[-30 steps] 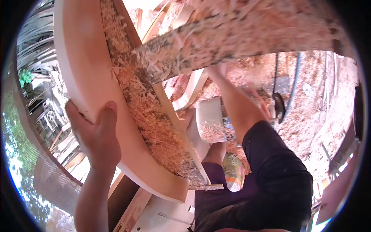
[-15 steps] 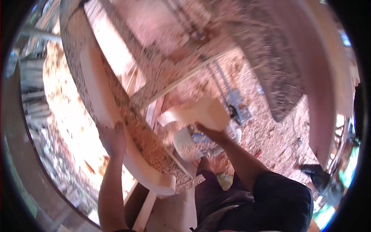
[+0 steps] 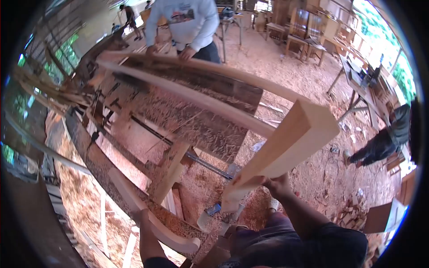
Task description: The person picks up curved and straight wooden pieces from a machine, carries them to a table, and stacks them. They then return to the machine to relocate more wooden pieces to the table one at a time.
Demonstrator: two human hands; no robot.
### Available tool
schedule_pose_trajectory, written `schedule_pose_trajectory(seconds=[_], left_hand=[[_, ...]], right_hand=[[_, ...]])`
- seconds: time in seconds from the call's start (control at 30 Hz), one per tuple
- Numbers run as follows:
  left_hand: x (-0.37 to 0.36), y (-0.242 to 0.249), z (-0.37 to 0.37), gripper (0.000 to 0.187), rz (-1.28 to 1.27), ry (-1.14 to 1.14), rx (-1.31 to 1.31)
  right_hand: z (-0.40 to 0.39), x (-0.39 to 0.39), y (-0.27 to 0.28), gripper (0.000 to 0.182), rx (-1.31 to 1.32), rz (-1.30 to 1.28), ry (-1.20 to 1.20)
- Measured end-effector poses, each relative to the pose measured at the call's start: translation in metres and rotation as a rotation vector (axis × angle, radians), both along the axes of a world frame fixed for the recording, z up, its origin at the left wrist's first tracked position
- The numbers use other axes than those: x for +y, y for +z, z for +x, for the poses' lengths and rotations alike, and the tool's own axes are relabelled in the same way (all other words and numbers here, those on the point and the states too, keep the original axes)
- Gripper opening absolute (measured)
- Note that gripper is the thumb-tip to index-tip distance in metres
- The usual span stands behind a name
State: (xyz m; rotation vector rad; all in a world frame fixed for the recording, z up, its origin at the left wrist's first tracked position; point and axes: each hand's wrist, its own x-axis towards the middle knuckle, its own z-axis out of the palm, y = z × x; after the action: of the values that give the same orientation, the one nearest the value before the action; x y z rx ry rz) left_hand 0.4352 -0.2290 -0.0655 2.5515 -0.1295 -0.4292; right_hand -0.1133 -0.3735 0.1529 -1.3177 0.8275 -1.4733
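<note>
My right hand [image 3: 278,186] is closed around the lower part of a thick, pale shaped wooden block [image 3: 290,138], raised and tilted with its broad end up to the right. My left hand [image 3: 142,213], somewhat blurred, grips a slim curved wooden piece [image 3: 172,236]. That piece lies along a sawdust-covered beam [image 3: 96,156] of the workbench frame. How the left fingers wrap the piece is partly hidden.
Across the bench, a person in a light sweatshirt [image 3: 184,22] has both hands at a long wooden frame [image 3: 201,100]. A metal clamp bar [image 3: 208,165] crosses the bench. Wood shavings [image 3: 304,80] cover the floor. Another person [image 3: 384,138] stands at right, near a side table [image 3: 357,85].
My right hand has lifted and turned the thick block upward to the right. The view has tilted up, bringing the far person and room into sight. My left hand stays on the curved piece.
</note>
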Motion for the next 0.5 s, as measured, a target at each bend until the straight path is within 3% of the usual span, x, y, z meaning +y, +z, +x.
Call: schedule_pose_trajectory(seconds=[0.1,0.2,0.23,0.33,0.43,0.5], left_hand=[[0.008,0.016,-0.012,0.087,-0.208,-0.101,-0.016],[0.003,0.084,-0.08,0.078,-0.268,-0.111,-0.107],[0.005,0.098,-0.1,0.068,-0.376,-0.101,-0.077],[0.003,0.16,-0.201,0.06,-0.35,-0.109,-0.209],[0.008,0.196,-0.293,0.06,-0.344,-0.184,-0.29],[-0.004,0.226,-0.363,0.064,-0.459,-0.22,-0.248]], right_hand=[[-0.077,0.021,-0.029,0.07,0.202,0.366,0.014],[-0.135,0.033,-0.024,0.066,-0.004,0.408,-0.246],[-0.171,0.035,-0.021,0.065,0.033,0.378,-0.226],[-0.271,0.035,-0.001,0.06,-0.118,0.142,-0.283],[-0.397,0.023,0.026,0.064,0.115,0.129,-0.219],[-0.464,0.007,0.029,0.06,0.105,0.1,-0.395]])
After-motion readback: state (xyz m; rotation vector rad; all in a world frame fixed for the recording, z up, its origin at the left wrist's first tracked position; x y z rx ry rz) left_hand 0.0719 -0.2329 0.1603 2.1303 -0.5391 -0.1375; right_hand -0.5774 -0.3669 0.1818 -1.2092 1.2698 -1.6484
